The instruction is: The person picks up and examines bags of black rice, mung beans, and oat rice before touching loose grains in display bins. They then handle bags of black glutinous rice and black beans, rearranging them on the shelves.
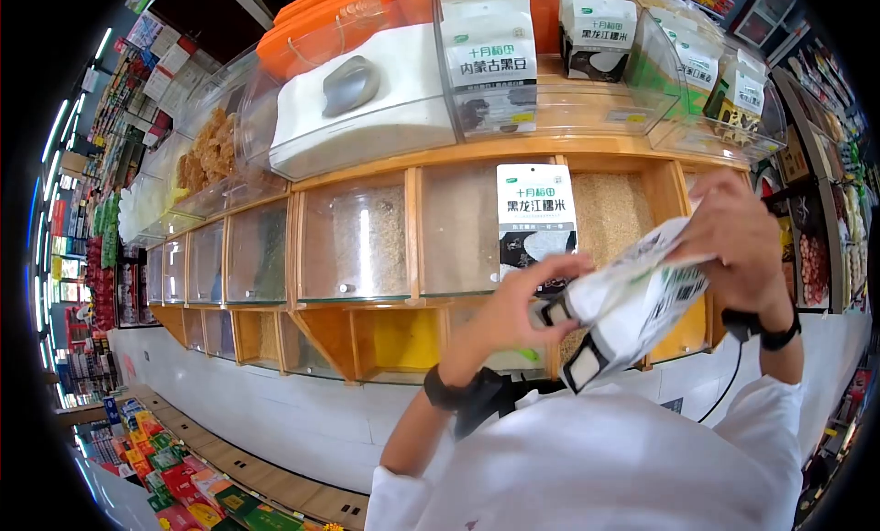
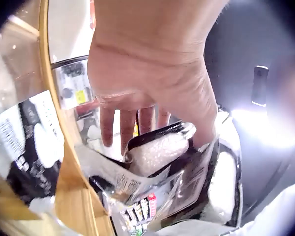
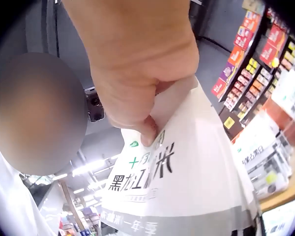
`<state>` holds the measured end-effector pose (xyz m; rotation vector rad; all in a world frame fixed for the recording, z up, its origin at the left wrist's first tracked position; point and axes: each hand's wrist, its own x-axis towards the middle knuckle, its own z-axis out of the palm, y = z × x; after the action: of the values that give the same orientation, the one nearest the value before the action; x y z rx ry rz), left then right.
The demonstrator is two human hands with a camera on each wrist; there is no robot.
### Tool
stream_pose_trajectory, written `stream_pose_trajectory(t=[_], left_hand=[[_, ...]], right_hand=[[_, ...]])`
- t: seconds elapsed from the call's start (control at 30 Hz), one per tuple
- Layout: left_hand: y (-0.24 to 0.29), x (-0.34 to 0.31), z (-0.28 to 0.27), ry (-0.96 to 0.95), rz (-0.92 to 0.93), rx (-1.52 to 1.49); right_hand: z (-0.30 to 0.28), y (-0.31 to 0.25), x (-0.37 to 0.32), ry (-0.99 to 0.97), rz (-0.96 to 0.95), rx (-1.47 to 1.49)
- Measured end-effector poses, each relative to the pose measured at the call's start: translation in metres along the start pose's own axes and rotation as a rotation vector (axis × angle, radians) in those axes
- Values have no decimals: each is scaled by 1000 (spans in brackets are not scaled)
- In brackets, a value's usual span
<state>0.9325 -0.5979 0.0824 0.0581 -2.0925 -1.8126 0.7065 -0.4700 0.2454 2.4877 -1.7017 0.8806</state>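
My right hand (image 1: 733, 238) pinches the tops of two white-and-black rice bags, one being the near bag (image 1: 649, 322) with large dark lettering. In the right wrist view its thumb presses on the white upper part of a bag (image 3: 187, 177). Lower down, my left hand (image 1: 518, 306) grips the bottom end of the far bag (image 2: 160, 153), its thumb between the two bags and its fingers on the other side. White grains show through the clear window of the near bag's bottom (image 2: 222, 189). Both bags hang tilted in front of my chest.
A similar rice bag (image 1: 536, 206) stands against the clear-fronted grain bins (image 1: 357, 229). Above, a bin of white granules (image 1: 385, 100) holds a grey scoop (image 1: 351, 85); black bean bags (image 1: 488, 64) and more rice bags (image 1: 598, 32) stand beside it. Stocked shelves flank both sides.
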Motion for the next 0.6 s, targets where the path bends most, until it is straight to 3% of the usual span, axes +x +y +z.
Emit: stream_pose_trajectory(t=[0.07,0.13,0.2,0.27,0.33,0.4,0.43,0.53,0.6], left_hand=[[6,-15,17,23,-25,36],[-5,-33,35,160,-208,34],[-40,-52,49,401,-131,53],[-57,-72,45,536,-203,256],[-68,-85,30,553,-257,132],[-66,-101,17,588,-342,39],[-64,-110,8,593,-344,-27],[-48,-130,-20,653,-312,-246],[-47,-141,-30,823,-273,-281]], right_hand=[[11,-8,-5,-32,67,77],[20,-5,-3,-66,107,87],[29,4,2,-101,143,94],[44,19,6,-119,177,126],[62,28,10,-146,233,163],[77,30,18,-266,447,434],[85,28,20,-118,262,337],[104,60,32,-183,275,403],[124,86,41,-232,472,482]])
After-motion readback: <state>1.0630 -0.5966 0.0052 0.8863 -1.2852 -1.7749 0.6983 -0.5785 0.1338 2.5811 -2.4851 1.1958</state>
